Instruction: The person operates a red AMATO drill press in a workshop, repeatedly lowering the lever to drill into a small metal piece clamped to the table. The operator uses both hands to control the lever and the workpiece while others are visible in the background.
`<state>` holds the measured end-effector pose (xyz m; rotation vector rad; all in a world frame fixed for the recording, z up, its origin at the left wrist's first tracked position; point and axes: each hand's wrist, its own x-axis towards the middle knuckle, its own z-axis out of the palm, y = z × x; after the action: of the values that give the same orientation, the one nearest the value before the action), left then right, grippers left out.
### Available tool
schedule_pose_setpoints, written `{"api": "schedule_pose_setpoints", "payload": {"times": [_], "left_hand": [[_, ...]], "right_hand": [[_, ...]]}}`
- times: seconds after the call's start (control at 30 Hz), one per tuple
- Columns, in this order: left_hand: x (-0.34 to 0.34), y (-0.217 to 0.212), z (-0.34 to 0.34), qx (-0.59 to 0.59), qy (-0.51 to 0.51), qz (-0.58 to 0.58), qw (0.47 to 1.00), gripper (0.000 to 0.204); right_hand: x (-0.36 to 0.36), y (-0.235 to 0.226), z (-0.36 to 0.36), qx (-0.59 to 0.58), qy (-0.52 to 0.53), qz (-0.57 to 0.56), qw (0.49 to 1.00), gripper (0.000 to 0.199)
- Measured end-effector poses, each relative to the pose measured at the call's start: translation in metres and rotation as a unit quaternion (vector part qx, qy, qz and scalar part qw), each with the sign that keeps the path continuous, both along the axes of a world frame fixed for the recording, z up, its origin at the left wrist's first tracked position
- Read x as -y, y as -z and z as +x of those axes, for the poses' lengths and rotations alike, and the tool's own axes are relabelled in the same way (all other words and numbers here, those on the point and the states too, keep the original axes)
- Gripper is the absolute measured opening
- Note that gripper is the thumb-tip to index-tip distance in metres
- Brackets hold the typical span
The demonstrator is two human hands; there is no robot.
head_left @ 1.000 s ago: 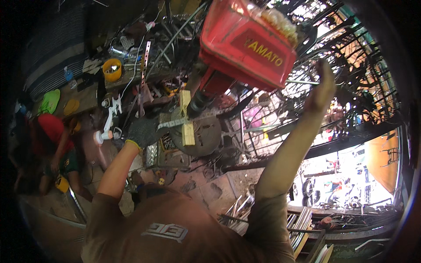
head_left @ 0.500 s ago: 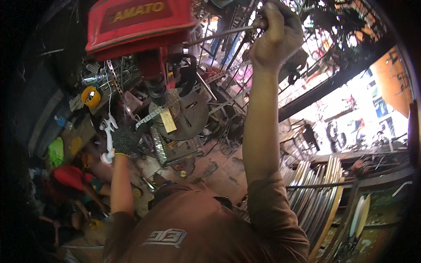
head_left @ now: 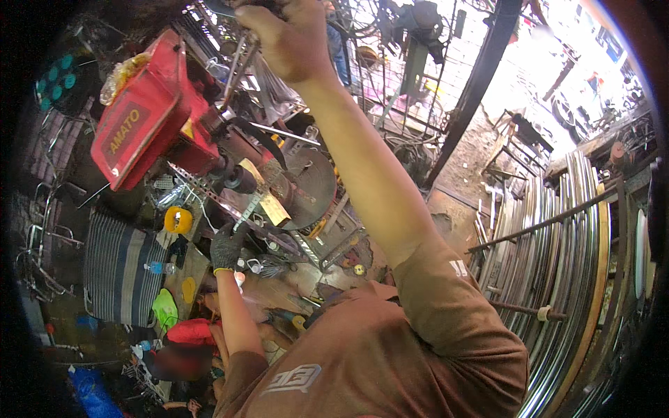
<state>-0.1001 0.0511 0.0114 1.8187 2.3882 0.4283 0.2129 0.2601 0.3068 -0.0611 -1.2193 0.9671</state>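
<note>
Resting on the wooden block (head_left: 276, 211) below the red drill press (head_left: 155, 104), the metal strip (head_left: 249, 210) extends far and right from the gloved left hand (head_left: 228, 249). This hand reaches forward, fingers closed around the strip's near end. The right hand (head_left: 296, 40) is raised at the far side, fingers curled, beside the press lever (head_left: 237, 72); its hold on the lever cannot be told. The round worktable (head_left: 311, 184) lies right of the block.
</note>
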Motion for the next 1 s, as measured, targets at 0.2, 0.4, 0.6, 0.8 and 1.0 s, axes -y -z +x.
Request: {"api": "schedule_pose_setpoints", "payload": {"times": [0.2, 0.4, 0.6, 0.8, 1.0], "left_hand": [[-0.001, -0.013, 0.018, 0.051, -0.065, -0.014, 0.996, 0.062], [0.002, -0.015, 0.02, -0.042, -0.074, -0.04, 0.996, 0.068], [0.004, -0.015, 0.02, 0.0, -0.083, 0.005, 0.997, 0.063], [0.009, -0.037, 0.047, 0.025, -0.085, 0.037, 0.995, 0.057], [0.008, -0.042, 0.048, -0.003, -0.085, -0.006, 0.996, 0.062]], "right_hand": [[-0.001, 0.003, -0.006, -0.017, 0.018, 0.002, 1.0, 0.009], [-0.004, 0.006, -0.005, 0.016, 0.108, 0.045, 0.993, 0.016], [0.004, 0.005, 0.002, 0.088, 0.084, -0.002, 0.993, 0.015], [0.004, 0.008, -0.007, 0.01, 0.053, 0.004, 0.999, 0.011], [0.002, 0.009, -0.012, -0.012, 0.057, -0.002, 0.998, 0.012]]}}
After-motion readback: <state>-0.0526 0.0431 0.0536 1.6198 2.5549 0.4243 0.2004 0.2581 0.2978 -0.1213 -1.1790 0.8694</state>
